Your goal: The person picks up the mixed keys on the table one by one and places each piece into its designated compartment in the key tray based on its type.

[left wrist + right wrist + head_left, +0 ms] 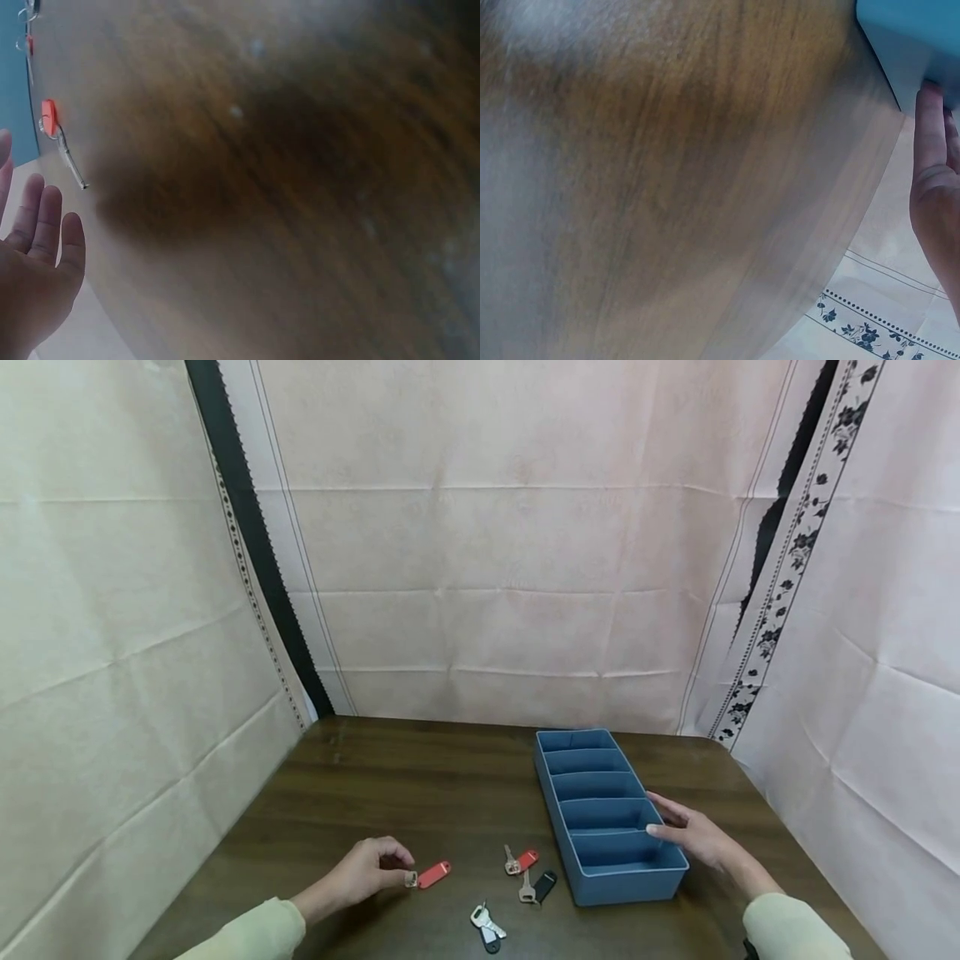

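Observation:
My left hand [367, 870] is low over the table, thumb and forefinger close beside a key [411, 879] with a red tag [434, 875]. In the left wrist view, that key [73, 161] shows a gap from the visible fingers [49, 217], which are fairly straight. On the right, my right hand [699, 837] holds the side of a blue divided box [628, 887], thumb over the rim and fingers along the outer wall. The right wrist view shows straight fingers [930, 127] touching that wall. All the compartments sit in one row.
Left of the box lie a key with a red tag [528, 860] and another with a black tag [545, 887]. Nearer the front are silver keys [488, 923] with a dark tag. Pale cloth [517, 610] hangs behind and on both sides of the brown table [375, 777].

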Action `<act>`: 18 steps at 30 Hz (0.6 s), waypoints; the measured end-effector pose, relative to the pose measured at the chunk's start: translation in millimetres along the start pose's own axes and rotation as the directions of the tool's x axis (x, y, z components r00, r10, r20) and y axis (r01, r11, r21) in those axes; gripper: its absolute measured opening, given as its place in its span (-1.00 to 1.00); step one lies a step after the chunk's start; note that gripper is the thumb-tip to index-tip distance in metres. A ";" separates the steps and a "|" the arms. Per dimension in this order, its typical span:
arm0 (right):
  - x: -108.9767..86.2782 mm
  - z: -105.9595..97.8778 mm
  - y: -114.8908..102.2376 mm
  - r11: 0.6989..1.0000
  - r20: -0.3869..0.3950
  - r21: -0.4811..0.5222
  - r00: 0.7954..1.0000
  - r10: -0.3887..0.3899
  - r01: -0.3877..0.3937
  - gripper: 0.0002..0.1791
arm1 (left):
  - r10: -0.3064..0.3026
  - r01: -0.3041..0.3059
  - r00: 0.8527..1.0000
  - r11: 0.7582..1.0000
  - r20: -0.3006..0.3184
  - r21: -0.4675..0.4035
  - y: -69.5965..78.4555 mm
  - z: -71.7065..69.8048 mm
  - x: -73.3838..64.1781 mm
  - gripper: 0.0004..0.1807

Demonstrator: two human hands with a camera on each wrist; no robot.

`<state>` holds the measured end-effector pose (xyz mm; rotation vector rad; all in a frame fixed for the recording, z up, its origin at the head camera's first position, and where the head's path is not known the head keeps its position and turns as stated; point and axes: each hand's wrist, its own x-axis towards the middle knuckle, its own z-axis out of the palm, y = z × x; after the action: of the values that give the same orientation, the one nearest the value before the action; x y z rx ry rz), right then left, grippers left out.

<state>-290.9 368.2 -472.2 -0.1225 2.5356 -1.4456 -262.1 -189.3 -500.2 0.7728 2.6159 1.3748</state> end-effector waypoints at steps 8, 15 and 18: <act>-0.4 1.0 -1.1 1.000 -0.003 0.018 1.000 0.002 -0.002 -0.18 | 0.086 -0.086 0.996 0.995 0.017 0.042 -7.6 4.6 2.2 -0.89; -0.4 0.7 -0.5 1.000 0.003 -0.001 1.000 -0.016 0.016 -0.17 | 0.108 -0.114 0.991 0.990 0.074 0.087 -10.0 6.0 2.8 -0.93; 0.7 0.8 0.1 1.000 -0.008 0.017 1.000 0.008 -0.008 -0.17 | 0.099 -0.109 0.989 0.991 0.113 0.083 -9.7 6.1 4.8 -0.92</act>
<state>-291.4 367.5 -472.8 -0.1038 2.5269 -1.4667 -268.3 -187.0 -510.7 0.9805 2.6004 1.2097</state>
